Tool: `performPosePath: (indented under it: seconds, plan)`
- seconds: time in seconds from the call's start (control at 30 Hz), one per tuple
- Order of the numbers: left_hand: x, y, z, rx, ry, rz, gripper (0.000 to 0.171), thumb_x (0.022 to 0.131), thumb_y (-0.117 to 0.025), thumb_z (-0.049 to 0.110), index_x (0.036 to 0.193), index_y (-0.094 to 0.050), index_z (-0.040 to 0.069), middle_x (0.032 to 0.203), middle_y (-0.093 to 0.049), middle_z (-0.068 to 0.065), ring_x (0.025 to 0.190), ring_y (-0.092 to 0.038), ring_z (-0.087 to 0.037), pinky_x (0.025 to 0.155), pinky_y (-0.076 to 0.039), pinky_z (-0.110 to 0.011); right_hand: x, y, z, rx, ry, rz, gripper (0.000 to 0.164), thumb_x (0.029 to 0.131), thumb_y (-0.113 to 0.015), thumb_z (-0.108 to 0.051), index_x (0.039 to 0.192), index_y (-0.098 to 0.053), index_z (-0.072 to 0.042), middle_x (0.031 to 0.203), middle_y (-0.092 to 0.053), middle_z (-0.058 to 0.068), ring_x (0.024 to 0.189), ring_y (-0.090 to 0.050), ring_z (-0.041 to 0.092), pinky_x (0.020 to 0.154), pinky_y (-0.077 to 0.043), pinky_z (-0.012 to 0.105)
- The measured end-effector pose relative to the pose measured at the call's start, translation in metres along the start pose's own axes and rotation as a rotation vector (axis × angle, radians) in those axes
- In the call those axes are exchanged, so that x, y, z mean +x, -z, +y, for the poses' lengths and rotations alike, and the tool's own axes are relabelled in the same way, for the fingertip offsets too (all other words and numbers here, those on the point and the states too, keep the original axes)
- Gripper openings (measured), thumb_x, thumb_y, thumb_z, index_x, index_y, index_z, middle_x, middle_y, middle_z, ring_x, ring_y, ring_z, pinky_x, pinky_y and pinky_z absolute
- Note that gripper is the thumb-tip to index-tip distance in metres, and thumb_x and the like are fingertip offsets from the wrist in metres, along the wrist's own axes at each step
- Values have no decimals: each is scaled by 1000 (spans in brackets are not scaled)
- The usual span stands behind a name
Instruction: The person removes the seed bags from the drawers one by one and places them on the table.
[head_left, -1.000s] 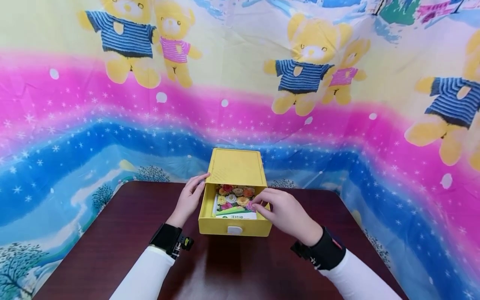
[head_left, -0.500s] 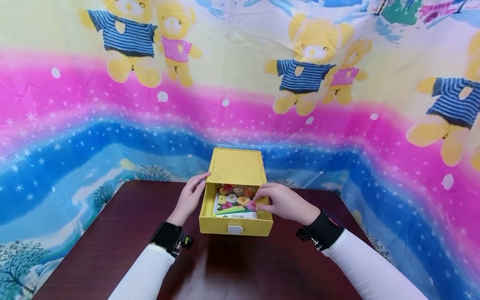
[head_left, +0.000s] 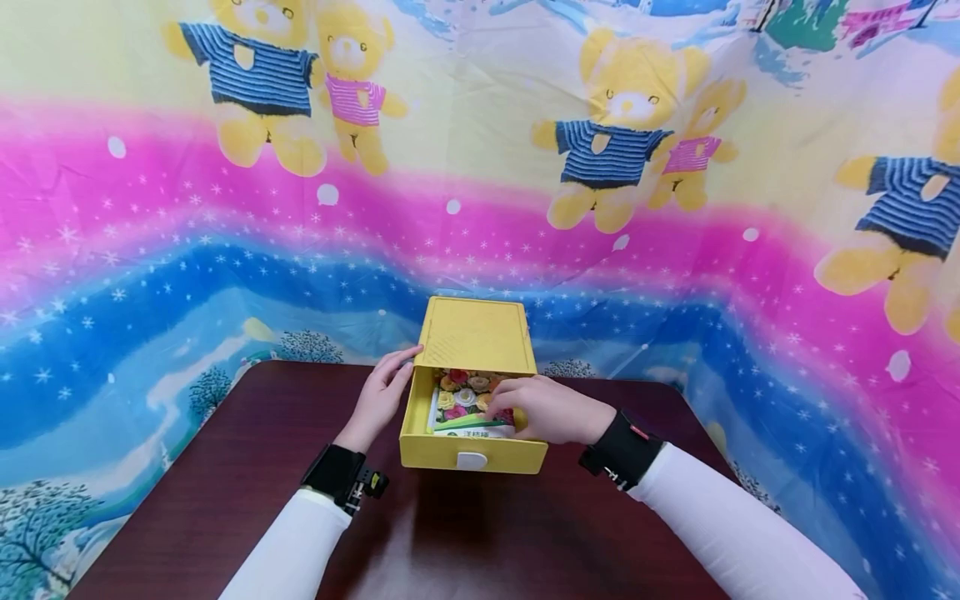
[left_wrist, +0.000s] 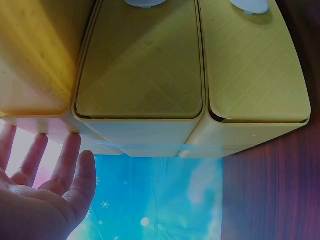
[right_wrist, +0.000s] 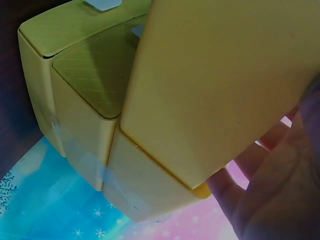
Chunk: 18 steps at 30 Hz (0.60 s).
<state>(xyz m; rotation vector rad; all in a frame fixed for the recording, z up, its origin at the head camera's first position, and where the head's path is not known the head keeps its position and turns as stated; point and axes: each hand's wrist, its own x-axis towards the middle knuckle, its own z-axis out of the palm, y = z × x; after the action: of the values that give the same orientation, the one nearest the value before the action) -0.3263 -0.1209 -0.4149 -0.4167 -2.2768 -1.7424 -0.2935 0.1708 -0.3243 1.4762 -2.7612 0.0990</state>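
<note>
A yellow drawer unit (head_left: 477,329) stands on the table, its top drawer (head_left: 435,455) pulled out. In that drawer lies a flower-printed packet (head_left: 461,400) with a white, lettered lower edge. My right hand (head_left: 551,408) reaches over the drawer's right wall, bent fingers over the packet's right part and thumb near its edge; I cannot tell whether it pinches the packet. The right wrist view shows that hand (right_wrist: 272,185) beside the drawer's outer wall. My left hand (head_left: 377,400) rests its straight fingertips on the unit's left side, as the left wrist view of the hand (left_wrist: 47,192) also shows.
Below the pulled-out drawer sit two closed drawers, the middle one (left_wrist: 142,65) and the bottom one (left_wrist: 257,70), with white handles. The dark reddish table (head_left: 300,433) extends around the unit. A printed bear-and-snow cloth (head_left: 480,242) hangs behind and at both sides.
My right hand first drew back slightly to the right, then moved left and deeper over the packet, covering more of its right side. The left hand and the drawer stay in place.
</note>
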Motion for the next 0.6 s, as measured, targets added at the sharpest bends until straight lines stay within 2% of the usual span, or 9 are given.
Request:
performPosePath:
  seconds: [0.33, 0.43, 0.57, 0.6]
  plan:
    - [0, -1, 0, -27, 5, -6, 41, 111, -43, 25, 150, -52, 13, 152, -43, -15, 138, -45, -36, 110, -41, -55, 6, 2, 0, 5, -20, -107, 52, 83, -85, -27, 132, -69, -25, 133, -63, -1, 123, -58, 17, 103, -51, 35]
    - [-4, 1, 14, -28, 21, -22, 42, 112, -42, 21, 151, -50, 8, 153, -41, -19, 136, -46, -38, 110, -42, -55, 7, 2, -1, 6, -32, -117, 53, 82, -86, -27, 132, -69, -25, 133, -63, -1, 123, -58, 18, 103, -52, 36]
    - [-3, 1, 12, -25, 25, -21, 42, 112, -42, 20, 151, -50, 8, 153, -41, -19, 135, -47, -38, 110, -42, -55, 9, 2, -3, -24, -34, -124, 52, 82, -86, -26, 131, -70, -26, 131, -63, -1, 121, -59, 18, 103, -52, 37]
    - [-2, 0, 8, -26, 18, -15, 41, 111, -43, 22, 151, -51, 10, 153, -42, -17, 135, -47, -37, 110, -42, -54, 9, 2, -4, -34, -31, -122, 51, 82, -86, -26, 131, -70, -26, 130, -64, -1, 120, -59, 18, 103, -52, 37]
